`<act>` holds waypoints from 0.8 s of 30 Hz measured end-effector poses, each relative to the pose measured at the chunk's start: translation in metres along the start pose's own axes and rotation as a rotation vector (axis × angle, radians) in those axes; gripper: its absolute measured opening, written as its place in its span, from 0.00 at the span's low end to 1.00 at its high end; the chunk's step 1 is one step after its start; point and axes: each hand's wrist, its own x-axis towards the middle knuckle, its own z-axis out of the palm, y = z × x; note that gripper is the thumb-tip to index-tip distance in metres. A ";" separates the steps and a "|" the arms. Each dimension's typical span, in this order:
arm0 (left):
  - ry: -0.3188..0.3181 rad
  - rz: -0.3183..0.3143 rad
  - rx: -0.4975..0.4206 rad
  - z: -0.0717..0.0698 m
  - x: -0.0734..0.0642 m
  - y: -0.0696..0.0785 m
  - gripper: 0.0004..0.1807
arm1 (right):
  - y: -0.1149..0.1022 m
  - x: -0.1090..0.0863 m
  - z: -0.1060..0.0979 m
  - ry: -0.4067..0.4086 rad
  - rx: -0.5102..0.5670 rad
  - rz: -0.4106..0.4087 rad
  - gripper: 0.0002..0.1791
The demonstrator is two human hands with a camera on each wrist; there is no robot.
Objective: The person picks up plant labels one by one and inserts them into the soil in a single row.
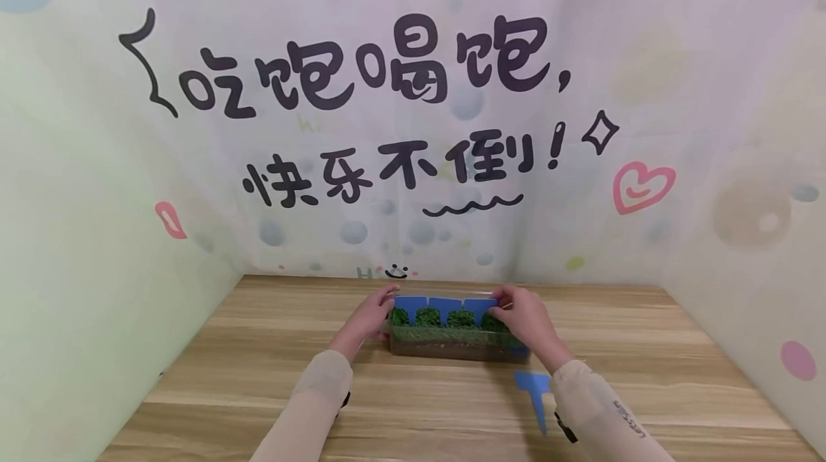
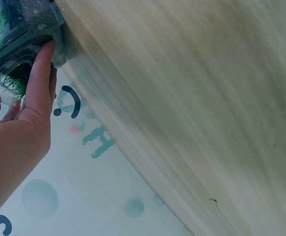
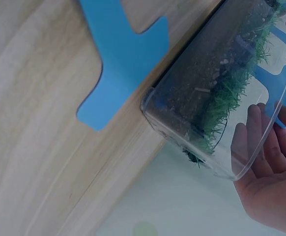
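A clear plastic box of dark soil and green grass stands on the table. Blue T-shaped plant labels stand upright in a row along its far side, among them one at the middle. My left hand holds the box's left end, a finger lying along the outer wall and the thumb at the rim. At the right end, my right hand reaches over the rim and pinches the rightmost blue plant label by its top. That label's stem is hidden in the head view.
Another blue T-shaped plant label lies flat on the wooden table, in front of the box's right end and beside the right sleeve. A printed cloth backdrop rises behind the table, with walls at both sides.
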 end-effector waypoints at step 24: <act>0.004 -0.003 -0.014 0.001 -0.001 0.000 0.24 | 0.002 -0.003 -0.010 -0.003 -0.004 -0.007 0.06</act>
